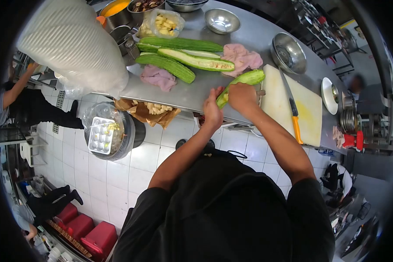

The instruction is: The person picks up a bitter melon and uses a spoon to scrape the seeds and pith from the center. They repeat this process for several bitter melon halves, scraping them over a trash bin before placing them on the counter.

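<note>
A long green vegetable (251,77) is held at a slant over the counter's front edge. My left hand (213,109) wraps round its lower end. Closed in a fist over its middle, my right hand (243,98) has a short brown handle (260,92) sticking out to the right; the rest of that tool is hidden. Behind lie several more green vegetables, one halved (196,60) with its pale inside up. Pink cloths (158,77) are beside them. To the right, a knife (289,94) with an orange handle rests on a white cutting board (273,118).
Metal bowls (222,21) and a bag of yellow pieces (166,25) stand at the back. A wrapped stack of white containers (74,48) is at the left. Below it is a bin with a white tray (101,135). Other people (41,105) are at the left.
</note>
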### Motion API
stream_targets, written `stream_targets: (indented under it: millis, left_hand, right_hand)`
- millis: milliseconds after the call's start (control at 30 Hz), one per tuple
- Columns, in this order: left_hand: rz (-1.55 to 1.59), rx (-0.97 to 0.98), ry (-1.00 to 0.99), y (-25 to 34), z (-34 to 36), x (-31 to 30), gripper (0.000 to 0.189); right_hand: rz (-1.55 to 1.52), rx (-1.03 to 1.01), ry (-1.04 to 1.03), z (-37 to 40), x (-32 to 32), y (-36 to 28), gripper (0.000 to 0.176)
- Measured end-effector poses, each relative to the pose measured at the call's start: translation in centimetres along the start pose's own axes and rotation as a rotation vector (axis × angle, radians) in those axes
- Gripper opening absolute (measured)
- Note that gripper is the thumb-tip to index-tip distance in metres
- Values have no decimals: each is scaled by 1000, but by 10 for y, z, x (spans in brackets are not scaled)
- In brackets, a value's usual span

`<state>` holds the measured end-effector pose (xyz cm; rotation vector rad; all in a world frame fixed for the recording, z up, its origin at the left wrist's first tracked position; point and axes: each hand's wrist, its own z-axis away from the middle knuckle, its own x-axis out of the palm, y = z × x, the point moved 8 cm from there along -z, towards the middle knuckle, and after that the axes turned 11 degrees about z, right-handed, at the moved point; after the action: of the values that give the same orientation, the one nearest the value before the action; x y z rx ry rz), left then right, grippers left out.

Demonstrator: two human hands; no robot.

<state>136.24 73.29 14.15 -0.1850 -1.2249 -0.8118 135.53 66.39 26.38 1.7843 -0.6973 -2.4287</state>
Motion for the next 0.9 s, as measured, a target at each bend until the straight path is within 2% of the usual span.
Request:
stream_targets:
  millis: [100, 200, 267, 367, 467, 567, 667, 800, 867, 900]
  left_hand:
    - [11, 0, 19, -1, -1, -2, 49]
    - [69, -50, 25, -1, -4, 1, 51]
    - [96, -69, 9, 0, -9, 2, 55]
    - [-215, 19, -77, 17, -17, 12, 55]
    - [-1136, 585, -300, 70, 18, 52, 50]
    - [-1314, 743, -486, 100, 62, 90, 51]
    - [-1342, 640, -676, 119, 87, 90, 46]
    - [-1283, 573, -604, 163, 93, 57, 28]
    - [-1187, 473, -518, 182, 94, 38, 20]
    - [-1198, 493, -456, 196, 96, 27, 18]
  right_hand:
    - [-99, 11, 22, 7, -4, -10, 19]
    - [-215, 51, -188, 12, 3, -3, 20]
    - [-432, 59, -204, 4, 25, 4, 23]
    - [-707, 67, -162, 5, 24, 21, 28]
    - [-801, 68, -122, 8, 17, 30, 27]
    - [-905, 41, -124, 10, 16, 15, 26]
    - [-905, -61, -130, 9, -2, -23, 26]
    - [-986, -291, -219, 19, -43, -77, 23]
    - [-887, -293, -158, 18, -54, -93, 23]
    - [-835, -293, -128, 18, -59, -101, 22]
